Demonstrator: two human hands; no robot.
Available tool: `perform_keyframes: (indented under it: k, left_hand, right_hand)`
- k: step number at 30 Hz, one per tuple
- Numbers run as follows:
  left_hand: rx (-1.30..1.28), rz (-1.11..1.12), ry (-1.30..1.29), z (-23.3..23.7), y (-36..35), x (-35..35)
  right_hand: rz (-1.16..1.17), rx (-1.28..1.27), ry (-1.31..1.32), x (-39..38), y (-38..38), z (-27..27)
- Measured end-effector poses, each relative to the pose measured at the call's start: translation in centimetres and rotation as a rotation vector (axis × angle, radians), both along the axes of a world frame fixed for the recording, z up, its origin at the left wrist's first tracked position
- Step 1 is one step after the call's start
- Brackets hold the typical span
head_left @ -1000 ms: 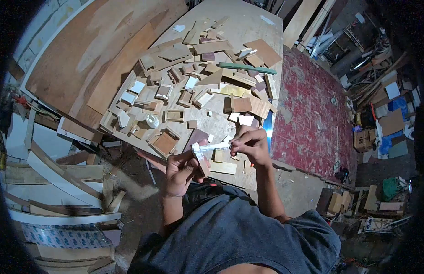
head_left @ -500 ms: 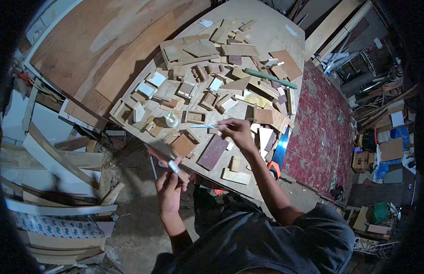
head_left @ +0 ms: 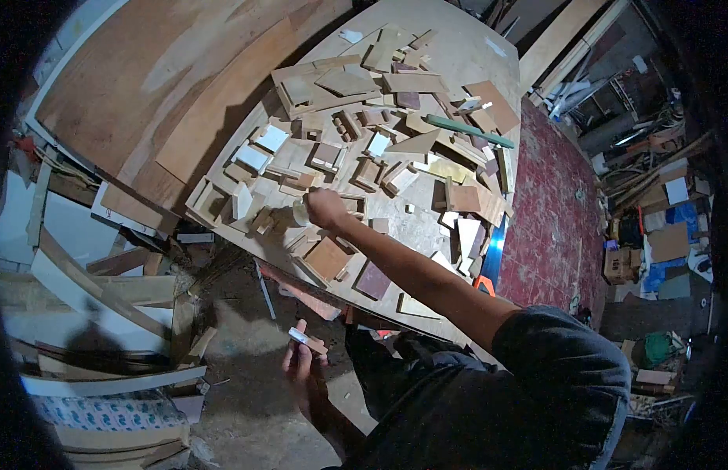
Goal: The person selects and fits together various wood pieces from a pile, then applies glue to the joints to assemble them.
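My left hand (head_left: pixel 305 374), low in front of the table edge, grips a small wooden block (head_left: pixel 309 341) with a white face at its upper end. My right hand (head_left: pixel 325 208) reaches across the tabletop, its fingers closed at the rim of a small, pale, see-through jar (head_left: pixel 300 214). What those fingers hold is hidden behind the hand. Near the jar are an open wooden box with a brown panel (head_left: pixel 327 258) and a small wooden frame (head_left: pixel 354 206), partly covered by my right hand and forearm.
The worktable (head_left: pixel 477 59) carries many wood offcuts and small box-like pieces. A green strip (head_left: pixel 469 131) lies on the right side, and a saw (head_left: pixel 493 254) with an orange handle sits at the right edge. Large plywood sheets (head_left: pixel 144 78) lean at the left.
My right hand has moved left to the jar; the thin white stick it held no longer shows. My left hand has dropped lower with the wooden block, farther from the table.
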State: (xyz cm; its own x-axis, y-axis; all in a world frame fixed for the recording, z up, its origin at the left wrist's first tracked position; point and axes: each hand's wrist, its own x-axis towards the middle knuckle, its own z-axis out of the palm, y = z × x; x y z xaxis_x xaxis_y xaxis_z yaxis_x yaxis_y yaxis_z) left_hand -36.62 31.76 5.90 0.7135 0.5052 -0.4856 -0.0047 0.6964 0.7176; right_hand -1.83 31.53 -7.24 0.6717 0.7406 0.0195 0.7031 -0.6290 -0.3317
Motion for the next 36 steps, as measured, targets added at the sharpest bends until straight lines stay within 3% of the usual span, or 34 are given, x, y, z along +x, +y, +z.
perform_keyframes:
  k: [8,11,15,19,33,36]
  left_hand:
    - [0.160,0.047,0.048,0.6,-1.0,1.3]
    - [0.174,0.067,0.069,-0.4,-1.3,1.0]
    - [0.108,0.129,0.028,-0.2,-1.5,1.2]
    - [0.042,0.022,0.010,-0.3,-0.9,1.4]
    - [-0.004,-0.043,-0.028,-1.0,-1.4,2.2]
    - [-0.032,-0.027,-0.178,-1.1,-1.6,2.7]
  right_hand:
    - [-0.015,-0.059,-0.013,-0.6,1.5,-0.4]
    - [-0.156,0.005,0.087,-0.2,1.6,-1.3]
    - [-0.276,0.163,0.101,1.2,1.0,-3.3]
    - [-0.289,0.332,0.232,1.5,-0.1,-2.6]
    - [-0.402,0.471,0.556,2.1,-3.0,1.0]
    - [-0.413,0.494,0.605,3.1,-4.4,0.2]
